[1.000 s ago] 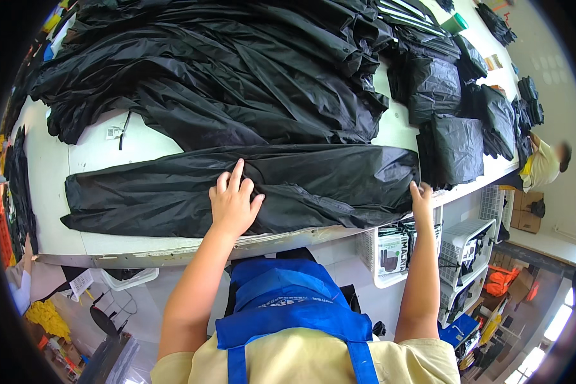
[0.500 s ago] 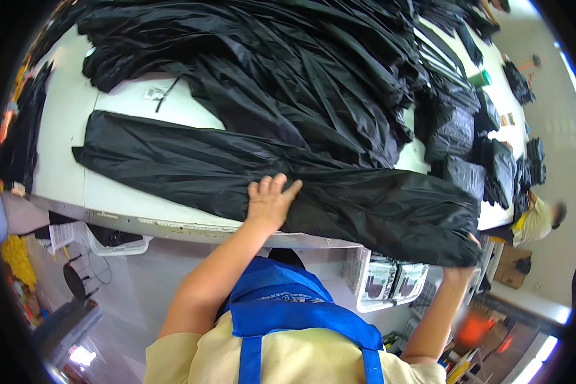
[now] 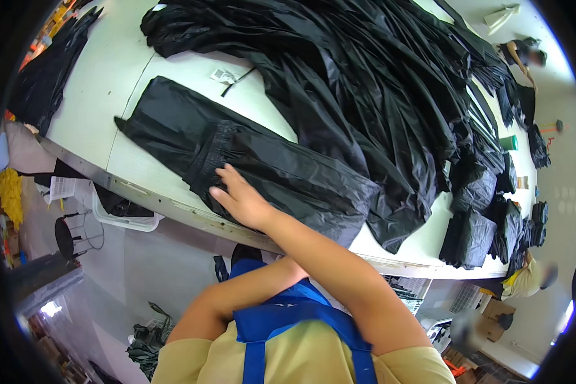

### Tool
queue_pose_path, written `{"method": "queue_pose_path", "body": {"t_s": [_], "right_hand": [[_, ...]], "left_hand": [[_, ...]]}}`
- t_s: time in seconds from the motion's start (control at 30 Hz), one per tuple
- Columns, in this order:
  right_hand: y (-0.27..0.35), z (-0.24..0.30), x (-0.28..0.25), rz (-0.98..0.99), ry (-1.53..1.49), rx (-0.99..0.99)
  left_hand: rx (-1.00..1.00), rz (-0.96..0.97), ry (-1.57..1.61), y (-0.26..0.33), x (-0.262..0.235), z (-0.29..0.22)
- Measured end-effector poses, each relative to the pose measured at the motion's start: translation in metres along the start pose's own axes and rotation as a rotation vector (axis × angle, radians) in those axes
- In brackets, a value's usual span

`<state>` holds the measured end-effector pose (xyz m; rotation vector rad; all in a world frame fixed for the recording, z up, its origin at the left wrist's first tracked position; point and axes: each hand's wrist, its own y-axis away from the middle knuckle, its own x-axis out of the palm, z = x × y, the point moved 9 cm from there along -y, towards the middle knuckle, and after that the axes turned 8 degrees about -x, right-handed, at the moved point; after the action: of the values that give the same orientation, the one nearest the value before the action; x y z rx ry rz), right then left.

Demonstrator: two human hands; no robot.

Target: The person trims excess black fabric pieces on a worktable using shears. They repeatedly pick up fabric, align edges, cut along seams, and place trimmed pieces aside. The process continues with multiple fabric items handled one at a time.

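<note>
A black garment (image 3: 275, 169) of thin, shiny fabric lies folded over on itself near the table's front edge. Its gathered elastic edge (image 3: 214, 148) rests crosswise on the flat left part. My right hand (image 3: 240, 198) reaches across to the left and lies on the garment beside that elastic edge, fingers apart and holding nothing. My left forearm (image 3: 249, 291) passes beneath the right one, which hides the left hand and its fingers. Just beyond the garment spreads a big heap of similar black fabric (image 3: 365, 83).
On the white table (image 3: 125, 150) lies a small white label (image 3: 224, 76) with a dark strip. Wrapped black bundles (image 3: 470, 233) and a green roll (image 3: 509, 143) stand at the right. Below the front edge hangs a white basket (image 3: 128, 217). Other people (image 3: 525, 278) are at the far right.
The garment's right end has been folded over to the left, making it shorter. My right hand has moved from that end to the left part. My left hand has drawn back toward my body.
</note>
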<state>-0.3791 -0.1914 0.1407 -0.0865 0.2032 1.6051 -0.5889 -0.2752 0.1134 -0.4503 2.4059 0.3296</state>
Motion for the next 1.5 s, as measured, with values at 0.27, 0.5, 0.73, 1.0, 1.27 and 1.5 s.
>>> {"method": "queue_pose_path", "body": {"t_s": [0.27,0.5,0.73,1.0,1.27,1.5], "right_hand": [[0.312,-0.023,-0.129,-0.530,0.853,0.183],[0.333,-0.109,-0.105,-1.094,0.215,0.458],[0.343,-0.046,-0.158,-1.079,0.815,0.386],[0.337,-0.074,-0.147,-0.934,0.735,0.780],[0.329,-0.112,-0.124,-1.240,-0.441,0.434],[0.323,-0.071,-0.149,-1.013,0.674,0.521]], "left_hand": [[-0.356,-0.949,-0.071,0.113,-0.289,0.128],[-0.478,-0.514,-0.197,0.067,-0.278,0.213],[-0.368,-0.367,-0.210,0.067,-0.307,0.235],[-0.485,-0.296,0.061,0.066,-0.353,0.272],[-0.500,-0.299,-0.017,0.061,-0.364,0.287],[-0.677,-0.365,-0.014,0.060,-0.372,0.300]]}}
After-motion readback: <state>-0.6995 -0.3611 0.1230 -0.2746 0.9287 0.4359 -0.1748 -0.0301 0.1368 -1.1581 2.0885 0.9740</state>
